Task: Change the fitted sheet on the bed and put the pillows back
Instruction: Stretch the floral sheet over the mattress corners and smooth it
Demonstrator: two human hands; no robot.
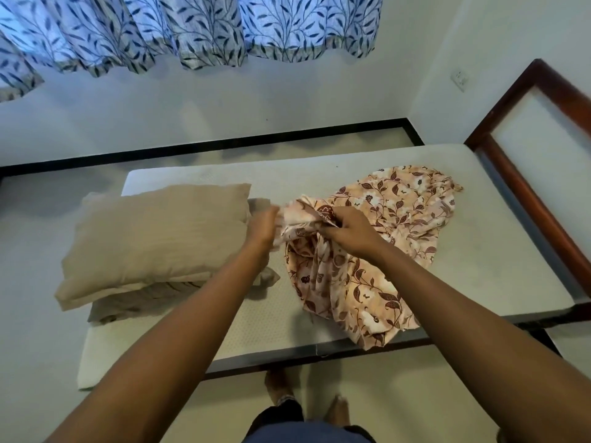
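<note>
Hands (347, 230) bunch sheet (367, 251) — pillows (153, 238) (stacked) beside.

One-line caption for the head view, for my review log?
Both hands, left and right, grip a bunched floral sheet on the bare mattress, with two stacked pillows beside it.

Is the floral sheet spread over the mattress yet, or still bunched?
Still bunched. The floral sheet lies crumpled in a heap on the bare mattress, with both hands gripping a gathered part.
</note>
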